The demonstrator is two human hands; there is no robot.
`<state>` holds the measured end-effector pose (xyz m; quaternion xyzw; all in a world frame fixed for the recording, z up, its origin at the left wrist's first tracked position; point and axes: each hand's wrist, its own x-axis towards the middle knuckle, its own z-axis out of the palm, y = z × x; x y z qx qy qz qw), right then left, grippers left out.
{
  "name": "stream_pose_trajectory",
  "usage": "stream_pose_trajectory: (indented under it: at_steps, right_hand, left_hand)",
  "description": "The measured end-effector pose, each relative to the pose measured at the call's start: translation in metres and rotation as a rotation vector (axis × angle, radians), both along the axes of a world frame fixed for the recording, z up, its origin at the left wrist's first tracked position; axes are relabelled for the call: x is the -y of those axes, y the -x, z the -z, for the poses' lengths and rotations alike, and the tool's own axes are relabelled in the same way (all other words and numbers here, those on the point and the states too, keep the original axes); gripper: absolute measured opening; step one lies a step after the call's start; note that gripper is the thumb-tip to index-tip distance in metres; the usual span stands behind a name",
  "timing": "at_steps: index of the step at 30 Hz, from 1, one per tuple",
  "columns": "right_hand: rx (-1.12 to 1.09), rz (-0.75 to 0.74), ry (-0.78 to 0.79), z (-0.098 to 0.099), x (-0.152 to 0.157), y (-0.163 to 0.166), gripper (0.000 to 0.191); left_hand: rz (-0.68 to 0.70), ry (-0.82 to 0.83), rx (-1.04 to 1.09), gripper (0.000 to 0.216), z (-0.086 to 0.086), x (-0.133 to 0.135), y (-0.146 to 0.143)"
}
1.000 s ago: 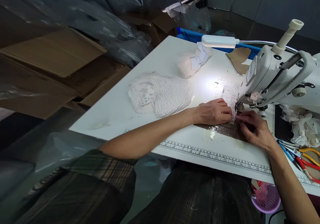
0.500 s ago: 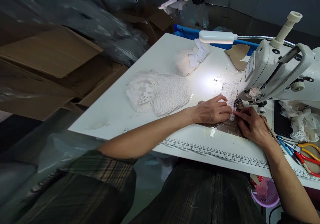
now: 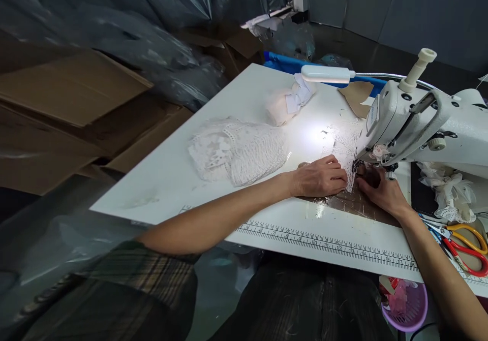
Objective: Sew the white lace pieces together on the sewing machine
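A strip of white lace (image 3: 345, 150) lies under the needle end of a white sewing machine (image 3: 396, 120). My left hand (image 3: 320, 177) rests at the left of the lace, fingers curled and closed on its edge. On the other side, my right hand (image 3: 383, 191) reaches in by the presser foot (image 3: 356, 166). Its thumb and forefinger come together at the lace edge, and the machine head partly hides the fingers. Beneath both hands is a shiny brown plate (image 3: 331, 206). A small pink fabric flower (image 3: 380, 151) sits on the machine head.
Left on the white table (image 3: 152, 186) lies a bundle of white lace (image 3: 255, 150), with a pale fabric bundle (image 3: 290, 102) behind. A lamp (image 3: 327, 74) lights the work. Scissors (image 3: 463, 234) and lace scraps (image 3: 450, 188) lie right. Below is a purple basket (image 3: 414, 315); cardboard boxes (image 3: 72, 89) stand left.
The view has shifted, so the table and machine appear lower. My right hand has gone further in beside the presser foot; my left hand's fingers are more curled and further from the needle.
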<state>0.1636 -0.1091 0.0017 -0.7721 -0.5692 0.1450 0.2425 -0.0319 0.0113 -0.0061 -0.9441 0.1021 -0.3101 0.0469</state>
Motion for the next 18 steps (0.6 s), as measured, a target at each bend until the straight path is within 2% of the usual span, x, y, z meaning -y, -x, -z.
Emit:
stream_pose_trajectory:
  at_steps: [2,6,9,12,15,18]
  right_hand:
    - [-0.013,0.016,0.047,-0.002,-0.005,0.002,0.05]
    - [-0.079,0.058,0.047,-0.002,-0.009,0.005,0.045]
    - [-0.098,0.116,-0.05,-0.001,-0.01,0.012,0.037]
    - [-0.106,0.087,-0.147,-0.003,-0.012,0.021,0.022]
    - [-0.116,0.031,-0.16,-0.007,-0.015,0.028,0.018]
    - [-0.119,0.041,-0.169,-0.009,-0.016,0.029,0.018]
  left_hand:
    - [-0.01,0.028,-0.027,0.023,0.0,0.0,0.0]
    - [-0.051,0.074,-0.09,0.025,0.001,0.002,0.001]
    - [-0.055,0.057,-0.075,0.028,0.002,0.002,0.001]
    - [-0.057,0.05,-0.063,0.028,0.003,0.002,0.001]
    - [-0.066,0.063,-0.082,0.027,0.004,0.001,0.001]
    - [-0.059,0.085,-0.092,0.026,0.004,0.001,0.001]
